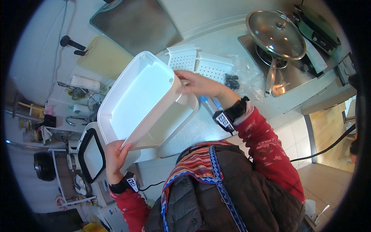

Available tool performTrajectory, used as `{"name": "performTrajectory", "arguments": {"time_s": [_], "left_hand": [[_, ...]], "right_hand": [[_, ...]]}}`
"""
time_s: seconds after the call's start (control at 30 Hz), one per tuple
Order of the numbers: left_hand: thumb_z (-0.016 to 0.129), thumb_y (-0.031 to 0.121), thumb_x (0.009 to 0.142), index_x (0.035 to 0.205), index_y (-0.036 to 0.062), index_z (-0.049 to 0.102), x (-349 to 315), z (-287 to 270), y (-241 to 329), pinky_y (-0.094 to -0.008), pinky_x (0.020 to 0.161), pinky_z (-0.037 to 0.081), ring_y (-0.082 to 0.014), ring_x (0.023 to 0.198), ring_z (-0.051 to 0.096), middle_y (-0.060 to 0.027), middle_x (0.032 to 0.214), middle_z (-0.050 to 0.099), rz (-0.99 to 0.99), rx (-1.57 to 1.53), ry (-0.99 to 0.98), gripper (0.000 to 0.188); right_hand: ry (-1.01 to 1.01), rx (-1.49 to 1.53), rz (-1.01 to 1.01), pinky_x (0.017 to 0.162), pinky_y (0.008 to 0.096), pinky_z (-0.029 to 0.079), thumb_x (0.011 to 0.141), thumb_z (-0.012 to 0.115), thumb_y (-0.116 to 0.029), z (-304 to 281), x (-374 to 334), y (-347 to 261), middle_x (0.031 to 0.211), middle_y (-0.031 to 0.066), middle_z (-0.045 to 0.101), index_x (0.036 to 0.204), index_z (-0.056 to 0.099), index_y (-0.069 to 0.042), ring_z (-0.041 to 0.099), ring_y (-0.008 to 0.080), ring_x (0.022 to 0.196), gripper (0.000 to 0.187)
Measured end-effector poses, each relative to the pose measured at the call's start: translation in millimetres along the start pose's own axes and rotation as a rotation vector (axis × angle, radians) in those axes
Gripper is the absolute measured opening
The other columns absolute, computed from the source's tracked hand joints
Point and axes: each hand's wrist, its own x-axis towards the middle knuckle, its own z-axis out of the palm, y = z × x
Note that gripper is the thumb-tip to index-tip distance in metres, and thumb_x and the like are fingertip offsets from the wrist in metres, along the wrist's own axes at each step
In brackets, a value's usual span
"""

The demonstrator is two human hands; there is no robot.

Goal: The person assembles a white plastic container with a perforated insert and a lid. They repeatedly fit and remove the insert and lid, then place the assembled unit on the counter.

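A white rectangular plastic bin (137, 102) is tilted up over the counter between my two hands. My left hand (116, 155) grips its near lower corner, thumb on the rim. At the opposite end my right hand (198, 84) is closed around the upper corner. Under and behind it shows another white bin (176, 120), partly hidden; whether the two touch I cannot tell. Past my right hand lie two white perforated panels (182, 58), several small black parts (232, 82) that look like casters, and crumpled clear plastic wrapping (250, 71).
A lidded pan (276, 34) stands on the stove at the right, its handle (271, 77) pointing toward me. Cutting boards (135, 25) lean at the back wall. A sink faucet (71, 120) and a black-rimmed white container (92, 156) are on the left.
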Motion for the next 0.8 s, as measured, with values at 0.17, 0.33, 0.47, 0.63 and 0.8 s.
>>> {"name": "performTrajectory", "arguments": {"time_s": [0.17, 0.33, 0.47, 0.63, 0.8], "left_hand": [[0.063, 0.020, 0.083, 0.084, 0.0024, 0.065, 5, -1, 14, -0.0375, 0.060, 0.045, -0.0330, 0.072, 0.060, -0.0166, 0.082, 0.063, 0.153, 0.333, 0.129, 0.017], [0.066, 0.023, 0.081, 0.081, 0.0026, 0.063, 35, 43, 63, -0.0387, 0.057, 0.046, -0.0329, 0.070, 0.062, -0.0165, 0.076, 0.062, 0.154, 0.318, 0.386, 0.021], [0.068, 0.028, 0.079, 0.072, 0.0044, 0.060, 63, 57, 89, -0.0372, 0.049, 0.044, -0.0305, 0.055, 0.059, -0.0126, 0.061, 0.059, 0.134, 0.369, 0.341, 0.027], [0.069, 0.033, 0.078, 0.065, 0.0057, 0.057, 72, 55, 95, -0.0371, 0.046, 0.042, -0.0291, 0.049, 0.057, -0.0116, 0.055, 0.056, 0.183, 0.420, 0.356, 0.033], [0.070, 0.034, 0.077, 0.063, 0.0067, 0.054, 70, 58, 93, -0.0376, 0.045, 0.041, -0.0288, 0.048, 0.055, -0.0099, 0.054, 0.054, 0.167, 0.440, 0.381, 0.034]], "right_hand": [[0.282, -0.505, -0.075, 0.101, 0.0407, 0.037, 0.071, 0.073, -0.024, 46, -20, 8, 0.131, 0.0209, 0.043, 0.137, 0.028, -0.002, 0.043, 0.0355, 0.122, 0.083], [0.352, -0.578, -0.029, 0.099, 0.0423, 0.038, 0.071, 0.073, -0.027, 56, -24, 4, 0.126, 0.0223, 0.046, 0.131, 0.036, -0.001, 0.046, 0.0381, 0.117, 0.076], [0.368, -0.614, 0.039, 0.097, 0.0417, 0.040, 0.071, 0.073, -0.029, 64, -27, -3, 0.123, 0.0215, 0.049, 0.127, 0.040, 0.000, 0.048, 0.0372, 0.115, 0.072], [0.270, -0.598, 0.056, 0.091, 0.0406, 0.044, 0.075, 0.069, -0.033, 49, -22, -11, 0.117, 0.0198, 0.053, 0.124, 0.045, -0.002, 0.053, 0.0348, 0.106, 0.063], [0.053, -0.531, 0.217, 0.082, 0.0418, 0.048, 0.081, 0.059, -0.032, -27, 27, 29, 0.106, 0.0177, 0.060, 0.108, 0.059, -0.002, 0.059, 0.0326, 0.095, 0.041]]}}
